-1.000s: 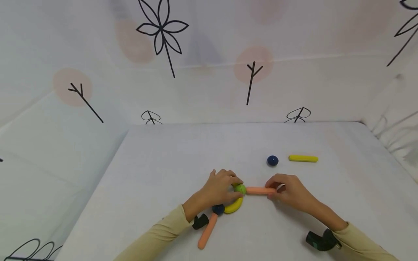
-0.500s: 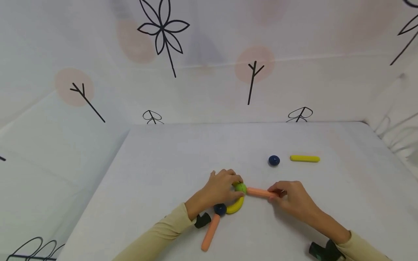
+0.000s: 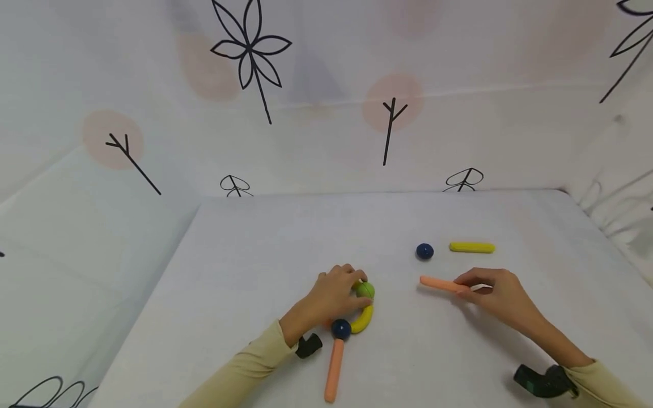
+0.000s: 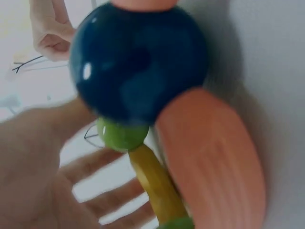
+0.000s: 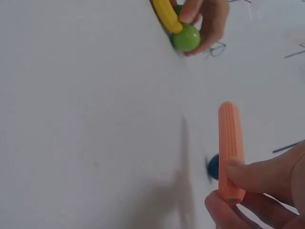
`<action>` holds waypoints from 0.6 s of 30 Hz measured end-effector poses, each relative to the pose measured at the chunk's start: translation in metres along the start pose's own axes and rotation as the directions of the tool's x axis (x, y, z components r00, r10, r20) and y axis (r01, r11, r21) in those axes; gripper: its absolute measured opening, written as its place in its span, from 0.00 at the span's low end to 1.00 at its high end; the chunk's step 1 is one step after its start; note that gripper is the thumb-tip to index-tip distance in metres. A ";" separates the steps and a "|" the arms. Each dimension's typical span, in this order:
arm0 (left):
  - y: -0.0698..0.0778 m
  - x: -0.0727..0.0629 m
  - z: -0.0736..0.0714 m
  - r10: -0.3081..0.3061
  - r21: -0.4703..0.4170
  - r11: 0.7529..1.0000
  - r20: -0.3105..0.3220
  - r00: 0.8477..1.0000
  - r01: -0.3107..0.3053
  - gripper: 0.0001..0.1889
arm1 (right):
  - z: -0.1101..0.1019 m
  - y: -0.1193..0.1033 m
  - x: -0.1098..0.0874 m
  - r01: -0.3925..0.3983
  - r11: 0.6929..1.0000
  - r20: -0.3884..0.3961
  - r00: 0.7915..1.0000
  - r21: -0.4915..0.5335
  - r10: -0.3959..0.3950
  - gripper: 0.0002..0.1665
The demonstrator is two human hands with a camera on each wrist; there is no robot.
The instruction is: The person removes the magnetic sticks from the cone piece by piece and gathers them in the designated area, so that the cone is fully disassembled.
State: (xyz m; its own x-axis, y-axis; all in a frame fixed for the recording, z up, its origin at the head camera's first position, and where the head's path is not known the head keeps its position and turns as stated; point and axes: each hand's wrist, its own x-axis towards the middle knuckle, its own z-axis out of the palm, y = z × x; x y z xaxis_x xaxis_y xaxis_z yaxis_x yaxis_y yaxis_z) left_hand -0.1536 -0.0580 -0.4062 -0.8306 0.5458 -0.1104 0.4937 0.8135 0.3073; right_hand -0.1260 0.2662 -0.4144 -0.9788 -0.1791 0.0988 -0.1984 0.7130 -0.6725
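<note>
My left hand [image 3: 334, 292] grips a green ball [image 3: 365, 290] between thumb and fingers, at the end of a curved yellow rod [image 3: 363, 320]. That rod runs down to a dark blue ball [image 3: 340, 329], from which a straight orange rod [image 3: 334, 371] points toward me. In the left wrist view the blue ball looms close, with a curved orange rod [image 4: 214, 162] and a yellow rod [image 4: 155, 186] around it; the left palm partly hides this group in the head view. My right hand [image 3: 502, 294] pinches the end of another straight orange rod [image 3: 441, 284], raised off the table and apart from the green ball.
Farther back on the white table [image 3: 265, 238] lie a second dark blue ball [image 3: 424, 251] and a straight yellow rod [image 3: 471, 247]. A white cloth wall with drawn plants [image 3: 250, 48] rises behind the table. Black wrist cameras [image 3: 543, 381] are strapped at both sleeves.
The right hand has drawn its orange rod away from the green ball, to the right and up. The lower orange rod has swung to point more directly toward me. The left hand keeps its grip.
</note>
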 end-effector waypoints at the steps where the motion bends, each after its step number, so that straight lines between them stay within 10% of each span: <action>1: -0.001 -0.001 0.000 0.023 0.002 1.000 0.019 1.000 -0.023 0.28 | -0.004 0.003 0.000 -0.015 1.000 0.013 1.000 0.004 0.015 0.12; 18: -0.021 -0.008 -0.014 0.260 -0.061 0.966 0.242 0.935 -0.253 0.42 | -0.047 0.060 0.015 -0.069 0.998 0.031 0.997 -0.013 0.069 0.19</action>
State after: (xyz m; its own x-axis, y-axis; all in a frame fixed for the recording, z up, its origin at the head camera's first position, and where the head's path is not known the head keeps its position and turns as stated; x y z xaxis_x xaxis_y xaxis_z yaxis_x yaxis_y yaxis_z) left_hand -0.1606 -0.0821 -0.3985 -0.5861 0.7701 -0.2518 0.6710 0.6355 0.3818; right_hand -0.1550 0.3384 -0.4187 -0.9882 -0.1506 0.0294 -0.1314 0.7321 -0.6684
